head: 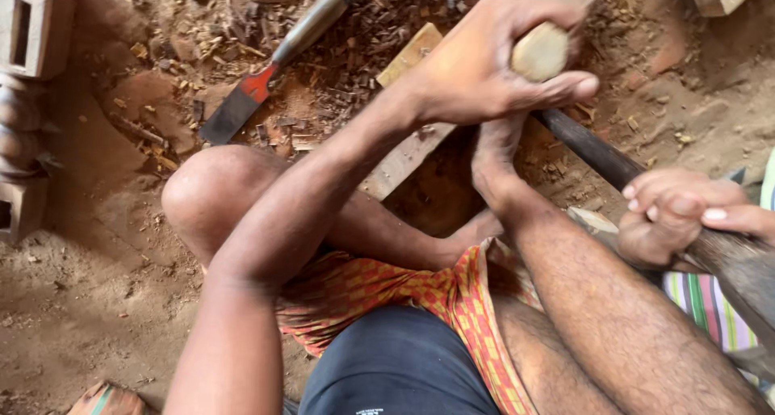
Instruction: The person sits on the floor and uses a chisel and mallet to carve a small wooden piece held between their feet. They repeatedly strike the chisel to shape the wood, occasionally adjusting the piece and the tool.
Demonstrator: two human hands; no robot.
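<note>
Left hand (484,68) wrapped tight around a round wooden handle (539,52), right hand (674,213) clenched on a dark wooden shaft (593,150), probably one tool, chisel (270,64) lying on the chip-strewn dirt floor (97,302)

I see warm, soft daylight over the whole frame, brightest across the sandy ground at the upper right. My left forearm (299,197) throws a dull shadow toward the centre, where the frame is darkest. No glare anywhere. The near edges at the bottom look slightly soft, and the right edge blurs.
</note>
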